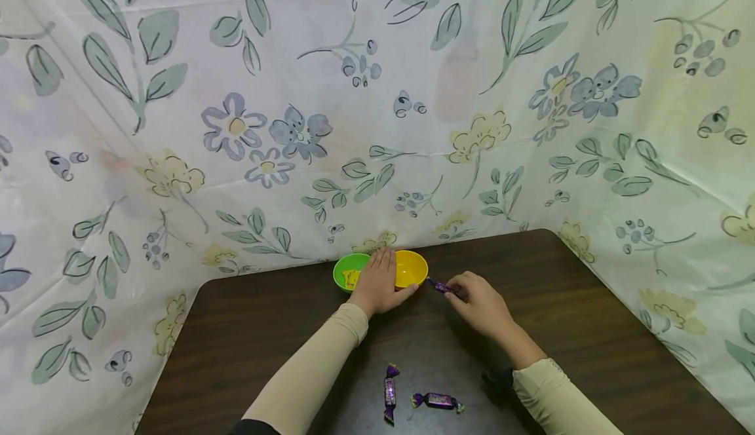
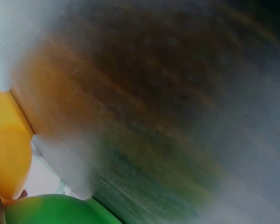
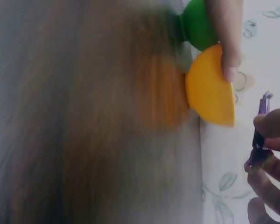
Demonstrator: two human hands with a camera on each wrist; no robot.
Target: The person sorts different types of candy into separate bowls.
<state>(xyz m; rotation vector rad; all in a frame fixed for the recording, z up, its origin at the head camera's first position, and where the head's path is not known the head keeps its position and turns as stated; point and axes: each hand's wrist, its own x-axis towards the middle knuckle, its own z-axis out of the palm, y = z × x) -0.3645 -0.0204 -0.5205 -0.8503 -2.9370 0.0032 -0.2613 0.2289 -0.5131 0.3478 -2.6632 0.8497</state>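
At the table's far side, a green bowl [image 1: 340, 268] and a yellow bowl [image 1: 415, 266] stand side by side. My left hand [image 1: 379, 283] lies across both with fingers straight, its thumb on the yellow bowl's rim in the right wrist view. Yellow pieces [image 1: 350, 278] sit inside the green bowl. My right hand [image 1: 482, 305] pinches a candy in a purple twist wrapper [image 1: 440, 287], just right of the yellow bowl. In the right wrist view this wrapped candy [image 3: 259, 139] is between thumb and fingers. The left wrist view shows both bowls from the side, near the left edge.
Two more purple wrapped candies lie on the dark wooden table [image 1: 265, 343] nearer me: an upright-lying one [image 1: 390, 392] and a sideways one [image 1: 438, 401]. A floral cloth [image 1: 330, 127] hangs right behind the table's back edge.
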